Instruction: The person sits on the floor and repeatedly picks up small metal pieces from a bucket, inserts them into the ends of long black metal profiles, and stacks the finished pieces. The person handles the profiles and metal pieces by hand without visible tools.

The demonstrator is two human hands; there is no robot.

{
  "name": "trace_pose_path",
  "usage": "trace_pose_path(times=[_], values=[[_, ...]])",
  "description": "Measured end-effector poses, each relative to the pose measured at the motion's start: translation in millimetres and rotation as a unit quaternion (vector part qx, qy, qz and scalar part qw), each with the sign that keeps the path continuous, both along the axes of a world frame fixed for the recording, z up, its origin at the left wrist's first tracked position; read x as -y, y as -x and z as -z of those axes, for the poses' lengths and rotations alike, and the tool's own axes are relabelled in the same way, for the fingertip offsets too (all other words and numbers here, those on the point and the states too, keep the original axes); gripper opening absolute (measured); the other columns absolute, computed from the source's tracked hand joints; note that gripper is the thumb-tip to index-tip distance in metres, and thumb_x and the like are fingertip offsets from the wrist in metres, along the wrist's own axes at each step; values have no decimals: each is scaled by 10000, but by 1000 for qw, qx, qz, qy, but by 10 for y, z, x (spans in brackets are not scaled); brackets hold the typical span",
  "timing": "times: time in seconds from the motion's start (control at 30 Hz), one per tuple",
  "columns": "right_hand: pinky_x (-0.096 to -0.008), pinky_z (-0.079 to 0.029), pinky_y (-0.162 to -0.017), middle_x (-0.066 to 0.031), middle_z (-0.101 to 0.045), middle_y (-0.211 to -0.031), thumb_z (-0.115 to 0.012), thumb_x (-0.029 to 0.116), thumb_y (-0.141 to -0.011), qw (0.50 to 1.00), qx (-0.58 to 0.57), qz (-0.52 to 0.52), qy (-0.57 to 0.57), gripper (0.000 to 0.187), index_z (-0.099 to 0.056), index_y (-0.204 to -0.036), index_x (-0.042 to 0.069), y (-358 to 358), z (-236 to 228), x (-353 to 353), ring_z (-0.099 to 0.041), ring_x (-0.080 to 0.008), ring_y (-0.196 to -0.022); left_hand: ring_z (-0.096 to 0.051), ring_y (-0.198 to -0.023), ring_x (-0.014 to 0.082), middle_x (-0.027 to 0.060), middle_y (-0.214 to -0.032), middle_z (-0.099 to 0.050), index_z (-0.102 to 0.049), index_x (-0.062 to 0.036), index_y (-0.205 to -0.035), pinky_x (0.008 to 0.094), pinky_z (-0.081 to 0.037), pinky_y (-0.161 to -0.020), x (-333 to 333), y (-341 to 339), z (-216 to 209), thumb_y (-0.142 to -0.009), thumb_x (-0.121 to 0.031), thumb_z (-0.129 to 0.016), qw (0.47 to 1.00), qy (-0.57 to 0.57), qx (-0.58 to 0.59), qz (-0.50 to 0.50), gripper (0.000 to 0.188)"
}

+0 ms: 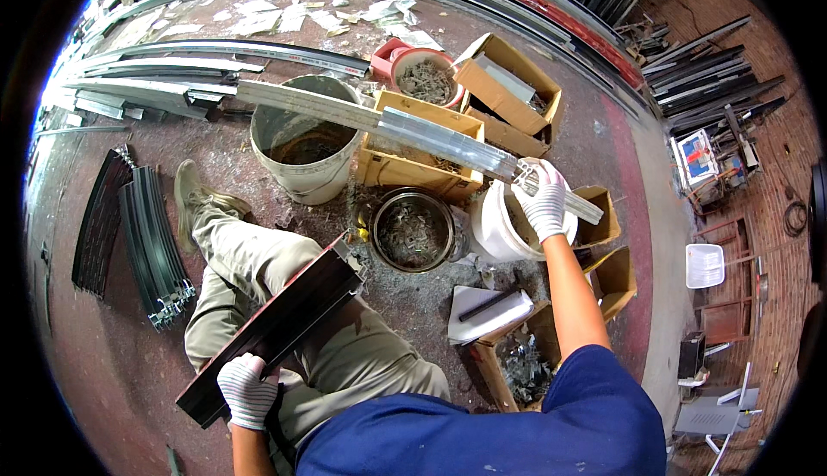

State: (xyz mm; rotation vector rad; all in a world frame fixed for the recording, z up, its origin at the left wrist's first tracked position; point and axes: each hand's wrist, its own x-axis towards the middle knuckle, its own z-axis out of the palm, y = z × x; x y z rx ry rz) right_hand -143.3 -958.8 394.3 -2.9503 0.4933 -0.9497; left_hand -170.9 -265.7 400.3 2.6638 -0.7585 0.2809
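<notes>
My left hand (248, 392), in a striped knit glove, is closed around the lower end of a dark metal profile (284, 329). That profile lies slanted across my lap, its far end near my knee. My right hand (543, 200), gloved the same way, is stretched out to the right and closed over a long silver metal bar (431, 136). The bar spans a wooden box (405, 176) and a white bucket (491, 230). Its exact grip is partly hidden by the glove.
Around me stand a large whitish bucket (303, 179), a round pot of small metal pieces (413, 233), a red bucket (431, 52) and cardboard boxes (551, 88). Bundled dark profiles (153, 235) lie at left. More long profiles (233, 48) and paper scraps (258, 21) cover the far floor.
</notes>
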Motion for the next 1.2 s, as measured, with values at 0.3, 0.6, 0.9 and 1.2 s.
trace_pose_path(times=[0.3, 0.6, 0.9, 1.2], values=[[-359, -426, -1122, -111, -568, -1414, -778, 260, -913, 745, 50, -279, -603, 572, -555, -1386, 30, 180, -115, -1856, -550, -183, -1259, -600, -650, 328, 96, -684, -540, -547, -132, -697, 469, -456, -575, 12, -18, -124, -688, -279, -855, 999, -34, -25, 1, 341], [-279, -488, -928, -1, -637, -1125, -768, 291, -927, 625, -183, -254, -715, 528, -616, -1355, 22, 225, -171, -2719, -581, -94, -1009, -563, -605, 336, 98, -650, -514, -531, -133, -680, 459, -426, -554, 5, 0, -55, -663, -254, -896, 999, -36, -17, 13, 384], [-301, -523, -936, -30, -655, -1158, -828, 260, -910, 600, -230, -241, -727, 561, -596, -1352, 3, 88, -1, -2670, -611, -107, -1042, -570, -595, 326, 90, -633, -514, -532, -140, -669, 454, -429, -553, 17, -1, -43, -657, -251, -899, 999, -26, -17, 10, 384], [-301, -494, -957, -16, -691, -1141, -694, 405, -1006, 643, -339, -293, -621, 576, -608, -1437, 31, -100, 82, -2648, -599, -98, -1032, -567, -599, 319, 83, -638, -508, -525, -146, -669, 449, -429, -554, -5, -24, -40, -668, -247, -891, 999, -30, -15, 12, 380]])
